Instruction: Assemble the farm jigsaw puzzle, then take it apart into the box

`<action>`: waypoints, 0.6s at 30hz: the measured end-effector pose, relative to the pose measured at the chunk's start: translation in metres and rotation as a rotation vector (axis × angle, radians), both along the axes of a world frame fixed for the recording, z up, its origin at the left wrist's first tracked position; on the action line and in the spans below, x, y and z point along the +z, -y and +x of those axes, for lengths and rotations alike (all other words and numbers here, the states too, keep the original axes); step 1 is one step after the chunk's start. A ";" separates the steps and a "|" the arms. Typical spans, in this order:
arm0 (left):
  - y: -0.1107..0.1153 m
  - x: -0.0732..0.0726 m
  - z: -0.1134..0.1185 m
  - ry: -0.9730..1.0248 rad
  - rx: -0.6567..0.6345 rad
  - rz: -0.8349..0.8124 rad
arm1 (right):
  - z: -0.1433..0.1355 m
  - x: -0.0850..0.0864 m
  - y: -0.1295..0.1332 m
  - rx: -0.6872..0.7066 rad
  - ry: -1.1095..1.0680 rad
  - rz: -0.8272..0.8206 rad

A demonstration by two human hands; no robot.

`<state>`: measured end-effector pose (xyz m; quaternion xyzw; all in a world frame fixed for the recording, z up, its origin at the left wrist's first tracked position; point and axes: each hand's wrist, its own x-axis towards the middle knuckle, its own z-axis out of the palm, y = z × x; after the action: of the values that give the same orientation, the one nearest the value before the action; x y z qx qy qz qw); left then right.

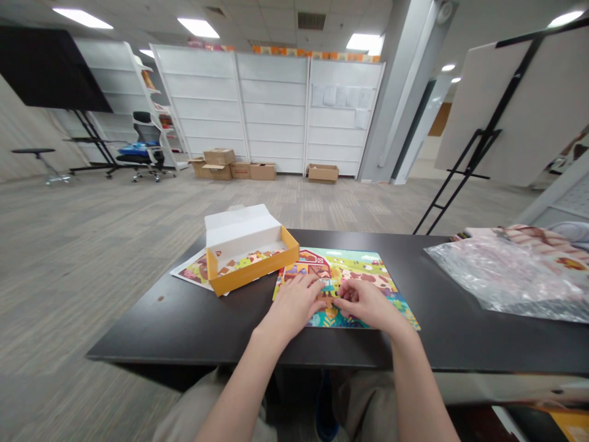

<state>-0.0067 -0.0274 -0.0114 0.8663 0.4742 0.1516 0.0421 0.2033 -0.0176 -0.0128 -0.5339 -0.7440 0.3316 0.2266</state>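
A colourful farm-scene picture puzzle [368,279] with a red barn and a spotted cow lies flat on the dark table. My left hand [297,301] rests on its left part, palm down, fingers stretched out. Over the lower middle of the picture, my right hand [363,301] is closed in a pinch, its fingertips against the surface. Whatever is between those fingers is too small and hidden to make out. Behind my left hand stands an open yellow box [257,271] with a raised white lid, holding several colourful puzzle pieces [251,261].
A printed sheet [191,270] lies partly under the box. Crumpled clear plastic packaging [515,276] covers the right side of the black table [193,325]. Beyond are cardboard boxes [242,170], white shelving [273,116], an office chair [146,147] and a board on a stand [501,116].
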 end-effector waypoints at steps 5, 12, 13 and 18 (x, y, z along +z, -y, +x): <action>-0.004 -0.002 -0.002 0.042 -0.040 -0.079 | 0.000 0.001 0.000 0.005 -0.095 -0.073; -0.004 0.000 -0.002 0.058 -0.027 -0.113 | 0.001 -0.001 0.000 0.010 -0.233 -0.146; -0.004 0.000 -0.002 0.058 -0.027 -0.115 | 0.000 -0.001 0.000 0.013 -0.260 -0.156; -0.004 -0.001 -0.003 0.115 -0.050 -0.086 | -0.002 0.002 0.000 0.030 -0.369 -0.123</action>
<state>-0.0100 -0.0239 -0.0119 0.8650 0.4554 0.1794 0.1103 0.2010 -0.0179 -0.0106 -0.4658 -0.6759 0.4721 0.3214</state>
